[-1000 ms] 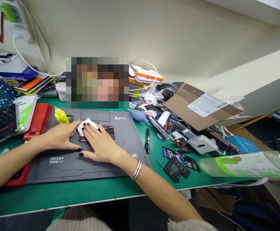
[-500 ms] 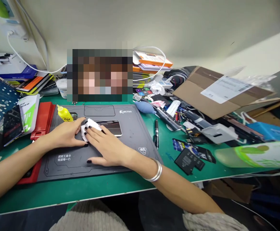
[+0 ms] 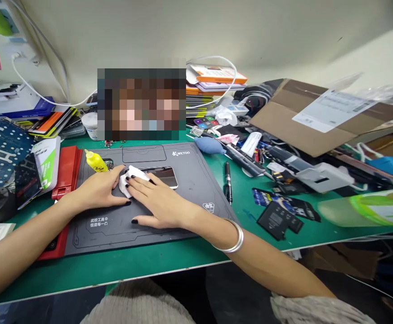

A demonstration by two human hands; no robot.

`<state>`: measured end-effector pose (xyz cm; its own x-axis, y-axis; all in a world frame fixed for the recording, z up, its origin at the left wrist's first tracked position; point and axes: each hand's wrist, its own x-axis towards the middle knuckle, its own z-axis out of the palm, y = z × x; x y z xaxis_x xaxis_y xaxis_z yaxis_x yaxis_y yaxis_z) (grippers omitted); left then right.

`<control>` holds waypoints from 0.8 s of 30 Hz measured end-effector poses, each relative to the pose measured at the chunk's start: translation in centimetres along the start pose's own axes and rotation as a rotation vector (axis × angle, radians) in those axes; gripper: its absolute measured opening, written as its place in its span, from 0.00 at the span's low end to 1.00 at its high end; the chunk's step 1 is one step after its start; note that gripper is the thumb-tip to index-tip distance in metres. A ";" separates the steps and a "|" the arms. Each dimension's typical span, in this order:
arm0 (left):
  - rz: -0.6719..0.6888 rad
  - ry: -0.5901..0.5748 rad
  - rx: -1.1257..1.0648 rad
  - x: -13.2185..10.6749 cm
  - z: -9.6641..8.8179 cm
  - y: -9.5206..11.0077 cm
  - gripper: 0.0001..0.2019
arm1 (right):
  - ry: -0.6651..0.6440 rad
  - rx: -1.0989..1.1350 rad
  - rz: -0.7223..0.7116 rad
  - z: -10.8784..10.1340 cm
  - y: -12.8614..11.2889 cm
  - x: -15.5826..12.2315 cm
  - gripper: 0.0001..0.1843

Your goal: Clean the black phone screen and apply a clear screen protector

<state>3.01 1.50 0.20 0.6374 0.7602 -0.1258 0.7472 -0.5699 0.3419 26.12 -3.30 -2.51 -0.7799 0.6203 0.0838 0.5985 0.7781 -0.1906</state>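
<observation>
A phone (image 3: pixel 167 177) with a dark, glossy screen lies on a grey work mat (image 3: pixel 183 220). My right hand (image 3: pixel 161 200) reaches across it, its fingers together and pressed down on a folded white cloth (image 3: pixel 125 184) at the phone's left end. The right thumb stretches out over the mat. Beside that same end is my left hand (image 3: pixel 104 186), its thumb and index finger spread around the cloth's left side; its other fingers are mostly hidden. Just beyond the left hand, a small yellow bottle (image 3: pixel 96 161) leans with its nozzle up.
A red case (image 3: pixel 66 173) flanks the mat on the left. Right of the mat are a black pen (image 3: pixel 228 182), a blue air blower (image 3: pixel 210 145), dark batteries (image 3: pixel 277 220) and a cardboard box (image 3: pixel 284 117). The green table's (image 3: pixel 142 270) front edge runs near my body.
The whole scene has shifted slightly right in view as the camera turned. Both hands, the cloth and the phone keep nearly the same places relative to each other.
</observation>
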 end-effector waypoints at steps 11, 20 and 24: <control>0.002 -0.003 0.017 -0.1 0.3 -0.1 0.40 | -0.059 -0.031 0.051 -0.5 -0.3 -1.1 0.45; -0.049 -0.039 0.016 -0.1 0.2 0.1 0.41 | -0.085 -0.094 0.236 -1.1 0.1 -1.9 0.46; -0.032 -0.024 0.017 -0.1 0.2 0.1 0.40 | -0.107 -0.058 0.031 -0.9 -1.1 -1.7 0.45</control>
<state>3.08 1.28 0.11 0.6170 0.7707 -0.1591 0.7704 -0.5504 0.3216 26.94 -5.14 -1.53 -0.7740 0.6326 -0.0263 0.6298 0.7650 -0.1346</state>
